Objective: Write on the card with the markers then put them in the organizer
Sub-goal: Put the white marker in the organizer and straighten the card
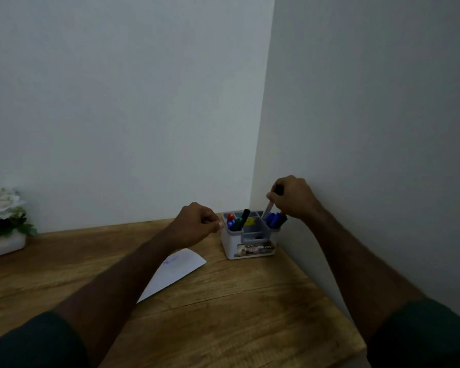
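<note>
A white card (179, 270) with faint blue writing lies on the wooden desk, partly under my left forearm. The grey-white organizer (250, 244) stands in the desk's far right corner, with several red, blue, green and black markers upright in its compartments. My right hand (294, 199) is above the organizer's right compartment, fingers closed on a marker (268, 209) that points down into it. My left hand (198, 224) hovers just left of the organizer, fingers curled with nothing visible in them.
A white pot of white flowers (3, 221) sits at the desk's far left by the wall. Walls meet in a corner right behind the organizer. The desk's right edge (337, 309) runs along the right wall.
</note>
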